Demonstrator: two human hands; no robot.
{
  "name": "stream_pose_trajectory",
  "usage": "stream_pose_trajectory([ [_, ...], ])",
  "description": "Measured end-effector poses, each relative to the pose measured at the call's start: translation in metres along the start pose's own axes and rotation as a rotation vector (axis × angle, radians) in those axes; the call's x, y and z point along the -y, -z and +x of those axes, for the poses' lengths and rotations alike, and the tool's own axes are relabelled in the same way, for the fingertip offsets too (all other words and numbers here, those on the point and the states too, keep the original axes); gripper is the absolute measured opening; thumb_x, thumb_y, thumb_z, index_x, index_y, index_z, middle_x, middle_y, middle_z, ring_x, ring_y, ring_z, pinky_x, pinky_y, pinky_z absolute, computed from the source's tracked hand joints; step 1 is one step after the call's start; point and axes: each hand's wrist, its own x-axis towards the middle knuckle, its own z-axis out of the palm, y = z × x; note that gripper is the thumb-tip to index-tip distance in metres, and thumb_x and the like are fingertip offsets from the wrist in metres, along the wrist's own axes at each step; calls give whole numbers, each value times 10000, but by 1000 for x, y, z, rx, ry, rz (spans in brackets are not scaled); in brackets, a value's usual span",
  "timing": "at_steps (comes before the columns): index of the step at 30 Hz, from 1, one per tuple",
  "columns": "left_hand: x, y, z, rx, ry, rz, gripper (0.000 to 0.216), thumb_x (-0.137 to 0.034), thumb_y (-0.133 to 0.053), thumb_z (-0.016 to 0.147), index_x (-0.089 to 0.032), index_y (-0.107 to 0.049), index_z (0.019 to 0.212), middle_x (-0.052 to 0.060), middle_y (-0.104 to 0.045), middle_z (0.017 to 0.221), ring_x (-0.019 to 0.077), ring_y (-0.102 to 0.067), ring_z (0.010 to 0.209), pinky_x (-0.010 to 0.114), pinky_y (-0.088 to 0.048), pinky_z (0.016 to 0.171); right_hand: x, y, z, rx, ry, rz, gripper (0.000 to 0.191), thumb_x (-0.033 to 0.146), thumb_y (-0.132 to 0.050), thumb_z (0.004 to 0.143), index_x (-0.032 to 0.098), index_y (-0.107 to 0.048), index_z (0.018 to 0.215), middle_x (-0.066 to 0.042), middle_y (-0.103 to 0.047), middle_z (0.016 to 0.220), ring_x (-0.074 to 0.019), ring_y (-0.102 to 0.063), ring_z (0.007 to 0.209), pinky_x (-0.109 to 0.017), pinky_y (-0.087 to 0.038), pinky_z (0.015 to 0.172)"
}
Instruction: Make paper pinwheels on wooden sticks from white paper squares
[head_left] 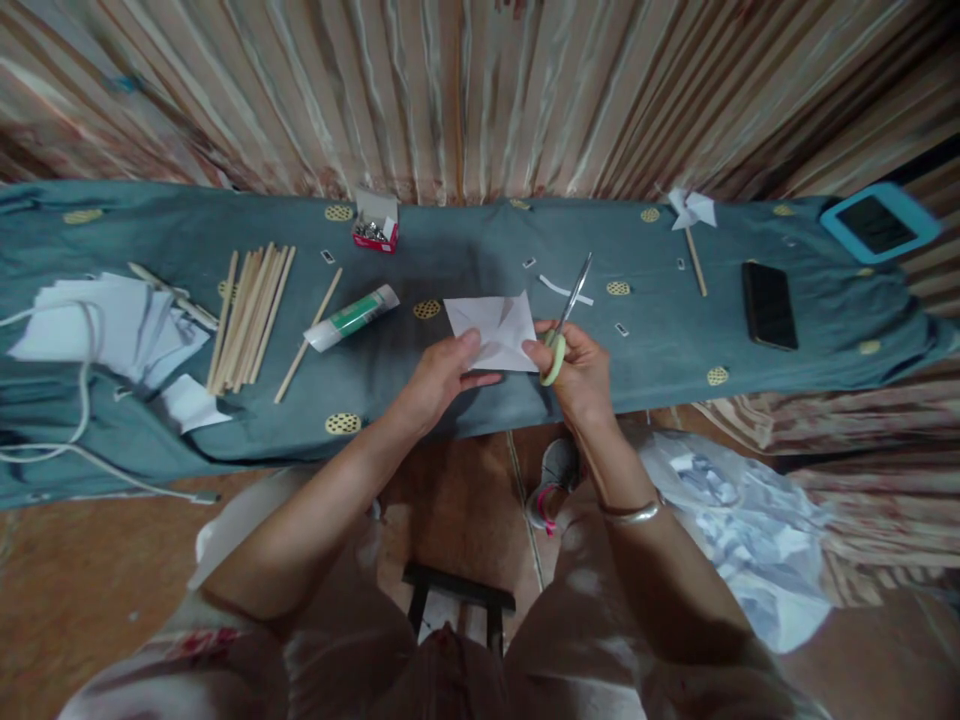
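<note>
A white square of paper (495, 325) with creases or cuts running in from its corners is held over the cloth-covered table. My left hand (446, 370) pinches its lower left side, thumb on top and fingers beneath. On the right edge, the thumb of my right hand (577, 370) presses the sheet. That same hand also grips scissors (574, 300) with pale green handles, their blades pointing up and away from the paper and looking closed. Just beyond lies a thin curved paper strip (562, 290).
To the left are a glue tube (352, 318), wooden sticks (251, 320), a paper stack (97, 320), a white cable (84, 400) and a red box of small metal pieces (375, 230). Rightward lie a paper pinwheel (691, 210), a phone (769, 305) and a blue-framed device (877, 222).
</note>
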Motion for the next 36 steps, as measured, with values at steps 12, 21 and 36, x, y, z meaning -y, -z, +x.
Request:
stream_pose_trajectory([
  [12, 16, -8, 1, -293, -106, 182, 304, -308, -832, 554, -147, -681, 763, 38, -724, 794, 186, -658, 757, 328, -518, 770, -8, -17, -5, 40, -34, 13, 396, 423, -805, 581, 239, -607, 871, 74, -621, 646, -102, -545, 570, -232, -401, 527],
  [21, 6, -1, 8, -327, -207, 261, 173, -279, -766, 582, -164, -641, 617, -22, -625, 605, 114, -525, 575, 251, -435, 583, -6, -21, -9, 77, -54, 52, 431, 443, -868, 522, 241, -645, 831, 70, -643, 637, -119, -552, 594, -250, -444, 574],
  [36, -21, 11, 14, -414, -204, 101, 156, -210, -773, 575, -181, -683, 699, 2, -695, 716, 125, -608, 646, 237, -490, 592, 2, -8, -29, 393, -132, -20, 468, 586, -789, 664, 211, -682, 922, -5, -726, 740, -136, -627, 661, -278, -509, 657],
])
